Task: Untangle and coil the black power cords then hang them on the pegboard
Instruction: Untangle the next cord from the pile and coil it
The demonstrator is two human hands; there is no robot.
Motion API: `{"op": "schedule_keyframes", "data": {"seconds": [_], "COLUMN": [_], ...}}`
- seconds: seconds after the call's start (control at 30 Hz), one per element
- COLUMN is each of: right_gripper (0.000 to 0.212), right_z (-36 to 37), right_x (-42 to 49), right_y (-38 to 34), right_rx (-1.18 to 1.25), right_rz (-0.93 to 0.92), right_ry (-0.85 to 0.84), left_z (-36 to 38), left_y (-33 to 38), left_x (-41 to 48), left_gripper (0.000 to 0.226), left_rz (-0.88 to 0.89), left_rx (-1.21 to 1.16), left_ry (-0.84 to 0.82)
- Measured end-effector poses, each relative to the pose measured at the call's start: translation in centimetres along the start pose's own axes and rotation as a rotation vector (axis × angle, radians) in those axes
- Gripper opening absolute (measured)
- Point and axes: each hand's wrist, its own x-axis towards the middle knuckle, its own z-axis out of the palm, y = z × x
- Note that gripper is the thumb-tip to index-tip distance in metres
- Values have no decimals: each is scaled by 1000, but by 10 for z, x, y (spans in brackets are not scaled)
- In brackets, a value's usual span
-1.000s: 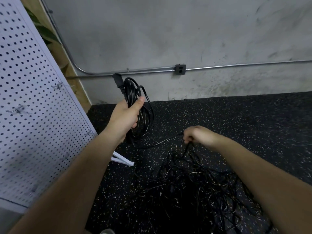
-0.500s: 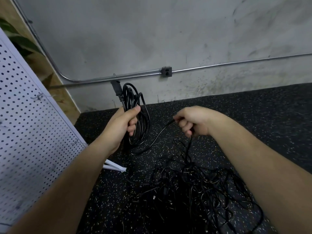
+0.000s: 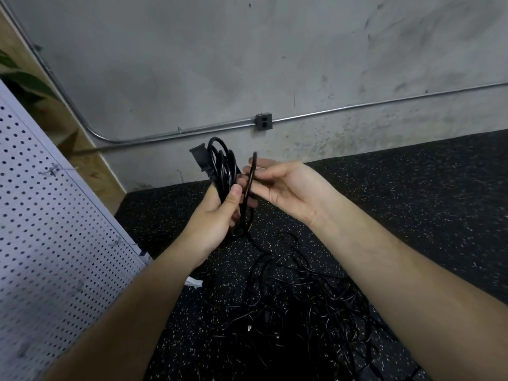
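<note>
Cord (image 3: 249, 188) has come up beside the coil (image 3: 221, 163): our right hand (image 3: 291, 188) lies with fingers (image 3: 265, 174) apart, our left hand (image 3: 214, 218) clamps the coil; winding continues.

Dim, flat indoor light is washing the scene; shadows are reading faint and diffuse. Wide lens is bowing the conduit (image 3: 357, 107) and pegboard (image 3: 55, 229) edge near frame borders. Black cords (image 3: 302, 312) are sinking into the dark floor (image 3: 426, 188). Near forearms (image 3: 426, 284) are blurring slightly.

Tangled cords (image 3: 297, 312) cover the near floor (image 3: 412, 188); its right side is open, and the pegboard (image 3: 55, 229) blocks the left.
</note>
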Motion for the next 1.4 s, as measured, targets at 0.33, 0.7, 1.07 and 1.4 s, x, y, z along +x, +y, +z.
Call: {"op": "schedule_keyframes", "data": {"seconds": [0.33,0.7,1.07,1.4], "right_gripper": [35,15,17,37], "right_z": [-20,-19,0,-27], "right_x": [3,-5,-6,4], "right_y": [-14,-11,-1,28], "right_rx": [-1363,-920,-730,-2352], "right_rz": [-637,-81,-114,-738], "right_ry": [117,-136,163,-118], "left_z": [-9,-29,-10,-16], "left_y": [7,13,-1,-9], "left_x": [-6,-12,-5,-5], "left_gripper": [33,44,16,18], "left_rz": [-109,-248,-29,236], "left_rx": [-387,-516,266,654], "left_ry": [-268,-606,40,-156]}}
